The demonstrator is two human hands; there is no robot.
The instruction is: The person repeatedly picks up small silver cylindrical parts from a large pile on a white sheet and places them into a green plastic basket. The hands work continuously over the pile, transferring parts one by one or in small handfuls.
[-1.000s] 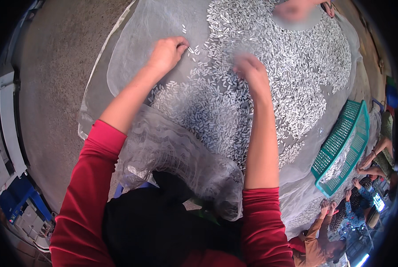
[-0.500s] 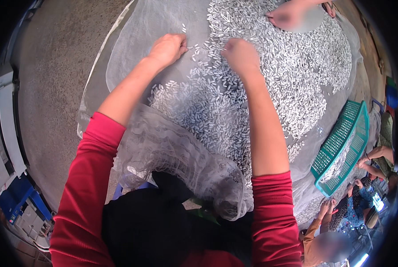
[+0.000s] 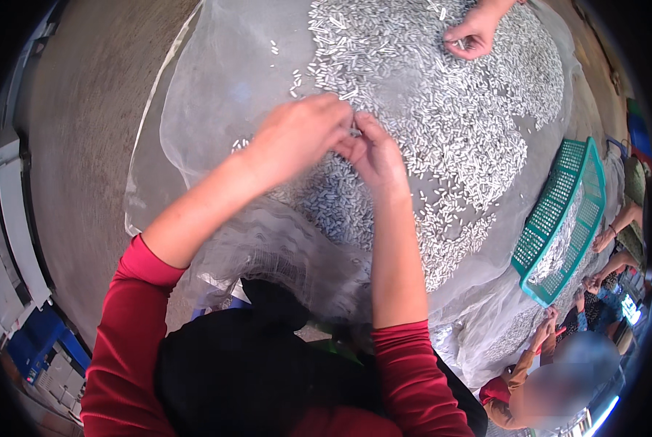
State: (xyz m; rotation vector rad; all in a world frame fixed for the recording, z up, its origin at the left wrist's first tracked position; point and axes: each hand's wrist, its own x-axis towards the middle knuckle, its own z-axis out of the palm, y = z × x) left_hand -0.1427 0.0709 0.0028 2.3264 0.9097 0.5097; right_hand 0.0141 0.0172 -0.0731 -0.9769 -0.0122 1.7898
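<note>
A wide layer of small silvery-white cylindrical pieces (image 3: pixel 464 131) lies spread over a pale mesh cloth (image 3: pixel 217 80). My left hand (image 3: pixel 304 135) and my right hand (image 3: pixel 375 153) meet above the near left part of the layer, fingertips touching. Slightly blurred, the left hand has its fingers bent and closed; what they hold is hidden. The right hand's thumb and fingers close around a small silvery piece, partly seen between the two hands. Farther off to the right, another person's hand (image 3: pixel 475 35) pinches at the pieces.
A green plastic basket (image 3: pixel 559 226) with silvery pieces inside stands at the right. Bunched mesh cloth (image 3: pixel 289 255) hangs along the near edge. Other people's hands (image 3: pixel 541 331) work at the lower right. White and blue equipment (image 3: pixel 38 339) is at the far left.
My hands were apart over the layer, each with closed fingers. They have come nearer to me and together. The other person's hand has turned, showing its curled fingers.
</note>
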